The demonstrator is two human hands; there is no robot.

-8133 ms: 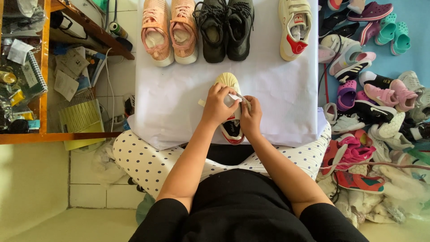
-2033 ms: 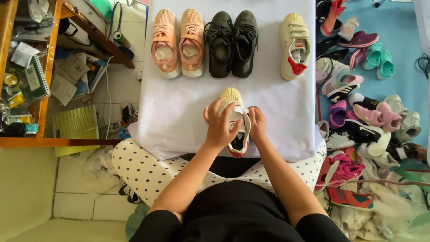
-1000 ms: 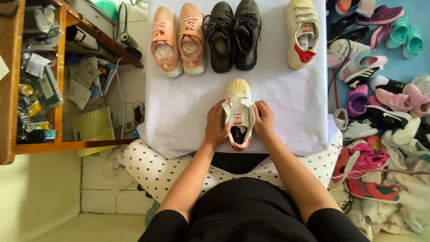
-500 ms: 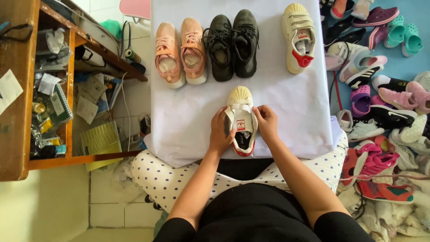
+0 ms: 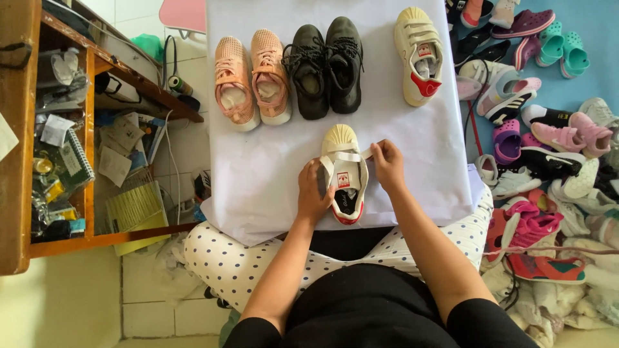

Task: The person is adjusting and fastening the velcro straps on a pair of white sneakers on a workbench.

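Cream shoe (image 5: 345,174) on white table (image 5: 258,180), long axis running away from the body, toe pointing far, heel near. Left hand (image 5: 313,193) cupping its side; right hand (image 5: 389,161) fingers pinched on its strap (image 5: 351,156).

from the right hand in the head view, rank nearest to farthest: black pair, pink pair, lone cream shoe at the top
From the right hand:
1. black pair, above and slightly left
2. lone cream shoe, top right; nearly as close as the black pair
3. pink pair, far upper left

Pale tiled floor (image 5: 187,138), cluttered wooden shelf (image 5: 19,161) left, blue mat (image 5: 593,26) right.
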